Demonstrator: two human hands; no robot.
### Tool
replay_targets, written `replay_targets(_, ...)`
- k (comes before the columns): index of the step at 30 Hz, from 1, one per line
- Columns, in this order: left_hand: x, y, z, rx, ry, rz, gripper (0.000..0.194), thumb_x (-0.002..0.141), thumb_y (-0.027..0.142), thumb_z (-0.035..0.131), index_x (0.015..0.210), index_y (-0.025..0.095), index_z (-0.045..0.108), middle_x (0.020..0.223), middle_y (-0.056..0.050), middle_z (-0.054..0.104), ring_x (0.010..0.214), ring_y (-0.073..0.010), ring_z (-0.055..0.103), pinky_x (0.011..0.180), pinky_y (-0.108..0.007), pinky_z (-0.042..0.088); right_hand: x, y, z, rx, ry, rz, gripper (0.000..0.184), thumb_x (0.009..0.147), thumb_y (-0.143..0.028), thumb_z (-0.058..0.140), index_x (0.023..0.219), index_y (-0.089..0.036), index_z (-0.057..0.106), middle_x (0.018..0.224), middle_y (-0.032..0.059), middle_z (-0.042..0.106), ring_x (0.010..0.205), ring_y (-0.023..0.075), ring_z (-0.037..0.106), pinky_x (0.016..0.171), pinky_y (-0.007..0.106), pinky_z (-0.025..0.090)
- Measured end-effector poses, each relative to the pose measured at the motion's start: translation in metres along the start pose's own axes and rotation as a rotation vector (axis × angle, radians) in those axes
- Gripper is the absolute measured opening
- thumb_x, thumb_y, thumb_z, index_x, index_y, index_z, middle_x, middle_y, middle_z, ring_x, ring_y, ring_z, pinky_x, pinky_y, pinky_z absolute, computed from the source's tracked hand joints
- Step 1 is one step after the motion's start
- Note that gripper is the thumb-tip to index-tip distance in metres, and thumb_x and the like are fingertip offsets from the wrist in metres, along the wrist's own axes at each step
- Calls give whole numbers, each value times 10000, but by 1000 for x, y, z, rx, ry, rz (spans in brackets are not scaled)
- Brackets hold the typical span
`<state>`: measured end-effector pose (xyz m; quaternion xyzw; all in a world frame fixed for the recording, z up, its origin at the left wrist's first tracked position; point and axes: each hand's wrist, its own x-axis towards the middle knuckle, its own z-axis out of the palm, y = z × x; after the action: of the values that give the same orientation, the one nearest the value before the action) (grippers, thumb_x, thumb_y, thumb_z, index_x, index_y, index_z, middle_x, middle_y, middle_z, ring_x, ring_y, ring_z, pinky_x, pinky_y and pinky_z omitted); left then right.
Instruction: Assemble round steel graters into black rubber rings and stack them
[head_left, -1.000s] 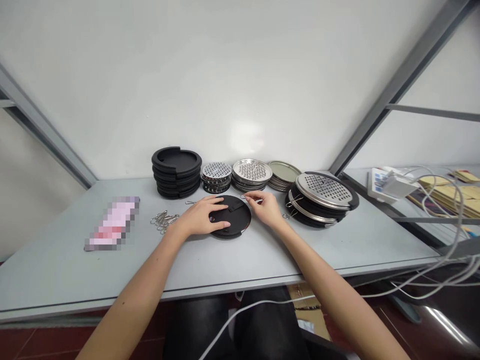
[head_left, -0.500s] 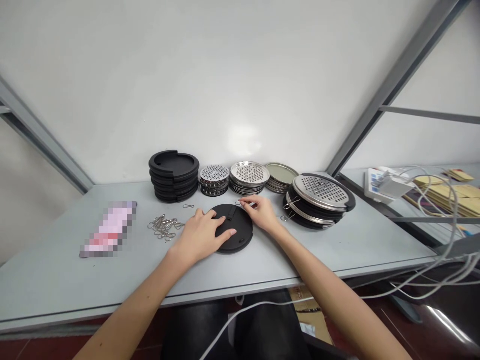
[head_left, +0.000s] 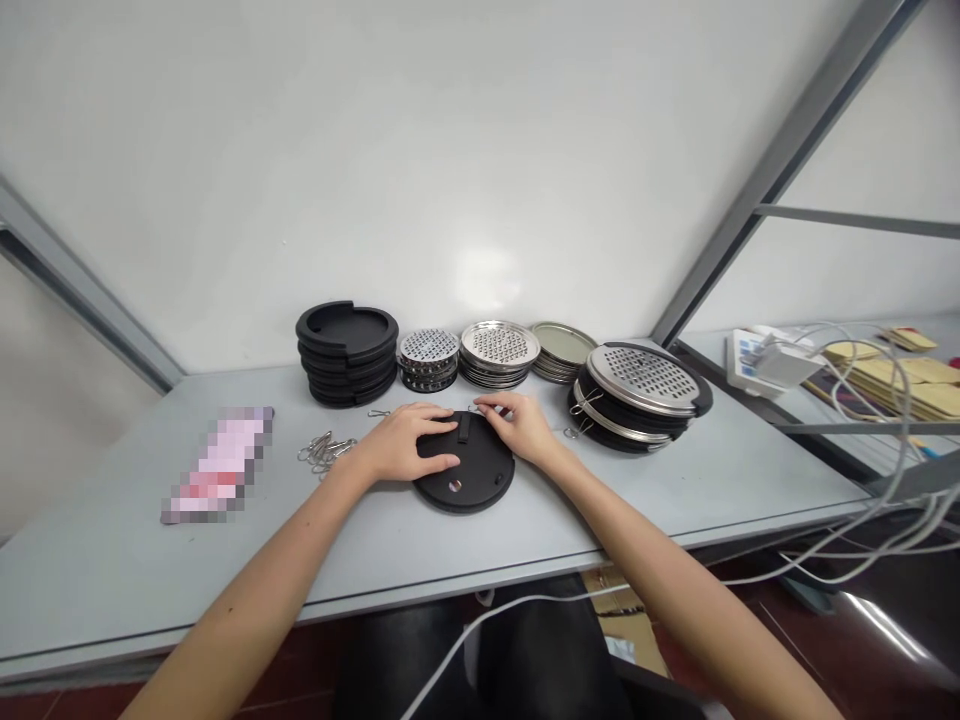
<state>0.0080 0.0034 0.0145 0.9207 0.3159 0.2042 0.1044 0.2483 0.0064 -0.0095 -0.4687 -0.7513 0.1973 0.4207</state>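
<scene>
A round black disc lies on the table before me, with a raised block, a small knob and a shiny round spot on top. Across its left side, my left hand rests with fingers and thumb spread. At the disc's far edge, my right hand pinches a small wire clip, mostly hidden by the fingertips. Left of my left hand is a pile of wire clips, partly covered by that wrist. One loose clip lies behind the pile.
Along the wall stand stacked black rings, small grater discs, larger grater discs and plain metal lids. A stack of black-rimmed graters with clips is at right. A blurred pinkish object lies left; white cables hang right.
The black disc has turned, bringing the shiny round spot into view near its front. My left hand has shifted slightly right on it, while my right hand stays at the far edge.
</scene>
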Motion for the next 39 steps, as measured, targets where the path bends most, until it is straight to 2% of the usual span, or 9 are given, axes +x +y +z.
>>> replay_targets(3,-6,4,-4,51,-46,-53,683,718,619,706,1287,253,611,1361,-98,575,1265,-344,505,1050,-521,400,6,-3,1,3,-1,-1,228,876,-243,547,988,-213,743,981,71,748,895,215,675,735,321,521)
replay_targets(7,-15,9,-6,114,-124,-107,1004,598,746,706,1425,232,459,1479,-127,435,1361,-398,377,1090,-545,339,24,-10,3,-120,-40,-109,229,868,-198,551,968,-224,756,973,69,746,899,227,655,817,359,490)
replay_targets(10,-19,12,-4,158,-137,-121,1053,607,780,665,1444,189,425,1499,-160,396,1389,-410,321,1105,-551,308,36,-12,8,-213,-52,-149,240,872,-192,546,981,-220,758,953,69,750,894,240,645,828,372,479)
replay_targets(14,-18,16,-2,175,-88,-104,964,652,748,661,1382,140,496,1442,-191,462,1342,-409,388,1076,-552,348,38,-7,18,-140,-48,-147,237,880,-215,550,1003,-233,752,978,56,751,911,227,656,846,354,487)
replay_targets(18,-9,16,-1,100,108,-89,403,878,511,574,1082,178,674,1160,-119,671,1153,-305,570,987,-468,452,30,0,24,-65,-64,-102,223,873,-235,570,999,-229,754,971,61,754,889,232,672,804,354,511)
replay_targets(21,-3,13,3,85,256,-115,232,914,372,554,962,182,680,990,-83,701,978,-253,629,882,-416,506,28,1,24,-39,-70,-117,222,877,-225,565,996,-229,753,984,57,753,889,228,677,814,351,513)
replay_targets(27,-1,5,11,90,315,-209,244,901,312,563,1084,178,651,1107,-91,673,1019,-242,624,919,-397,498,27,-4,23,-97,-112,-124,247,874,-159,542,1030,-193,730,969,60,752,876,203,686,826,321,519)
replay_targets(33,6,-1,13,-34,369,-323,215,877,280,570,1028,177,683,1084,-76,687,1018,-229,637,936,-380,495,25,-3,23,-55,-131,-129,225,883,-152,534,1028,-181,704,980,52,749,919,186,694,845,291,520)
replay_targets(39,16,1,20,15,299,-378,326,821,400,663,1030,151,694,1147,-97,667,1065,-261,621,971,-391,479,25,1,25,-54,-155,-126,228,884,-156,535,1024,-200,709,998,35,752,919,184,700,838,282,523)
